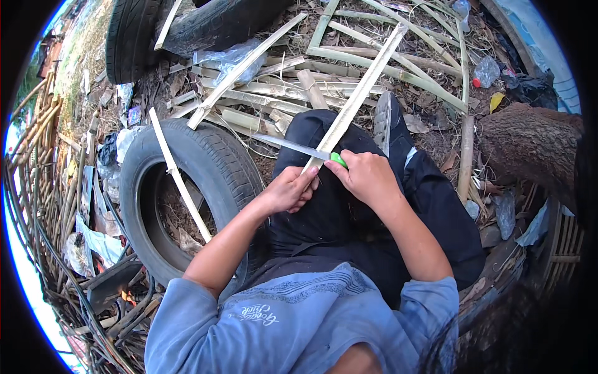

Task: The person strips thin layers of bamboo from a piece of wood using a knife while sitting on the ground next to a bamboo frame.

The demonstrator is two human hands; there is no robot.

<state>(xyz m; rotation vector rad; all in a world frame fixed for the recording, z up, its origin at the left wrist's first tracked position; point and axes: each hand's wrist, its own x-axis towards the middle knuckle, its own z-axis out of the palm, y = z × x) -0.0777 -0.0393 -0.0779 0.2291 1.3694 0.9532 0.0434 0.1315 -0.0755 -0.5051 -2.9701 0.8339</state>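
Seen from above, a seated person in a blue sweatshirt and dark trousers works over their lap. The left hand (289, 190) is curled closed around the near end of a long pale bamboo strip (361, 93), fingers wrapped tight. The right hand (367, 177) is clenched in a fist around the green handle of a knife (299, 148). The knife's blade lies almost level, pointing away to the person's left, its edge meeting the strip just above the left hand.

The bamboo strip runs on a long slant: its near end sits at the hands above the left knee, and its far end points up and to the right, over a heap of split bamboo (293, 87) on the ground ahead. A worn tyre (205, 162) lies just beside the left forearm, with a thin slat (177, 174) resting across its opening. A second tyre (187, 25) lies farther off, beyond the heap.
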